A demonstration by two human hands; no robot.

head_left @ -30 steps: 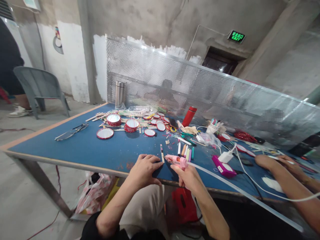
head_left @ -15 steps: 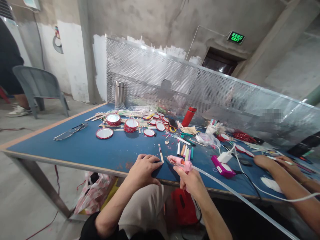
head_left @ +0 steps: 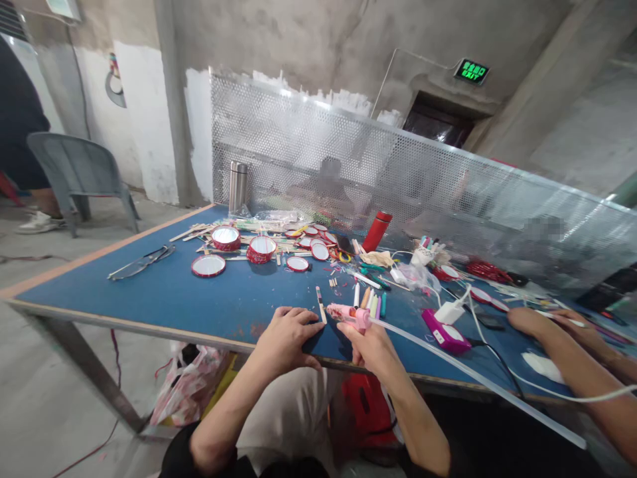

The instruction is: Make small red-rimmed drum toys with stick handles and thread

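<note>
My right hand (head_left: 371, 348) is wrapped round the handle of a pink hot glue gun (head_left: 348, 315). Its nozzle points left, close to a small wooden craft stick (head_left: 320, 305) lying on the blue table. A long translucent glue stick (head_left: 448, 362) juts from the gun's back. My left hand (head_left: 288, 335) rests at the table's front edge with fingers apart, its forefinger tip at the near end of the craft stick. The craft stick has dark and pinkish marks on its far half. Several markers (head_left: 371, 302) lie just beyond the gun.
Red-rimmed round discs (head_left: 208, 265), loose sticks and a red bottle (head_left: 377, 231) are spread toward the back. A steel flask (head_left: 238, 188) stands by a perforated metal screen (head_left: 298, 146). A purple power strip (head_left: 444, 330) with cables lies right. Another person's arms (head_left: 572, 352) reach in there.
My right hand has moved the glue gun a little to the left, bringing its nozzle over beside the craft stick. My left hand stays where it was.
</note>
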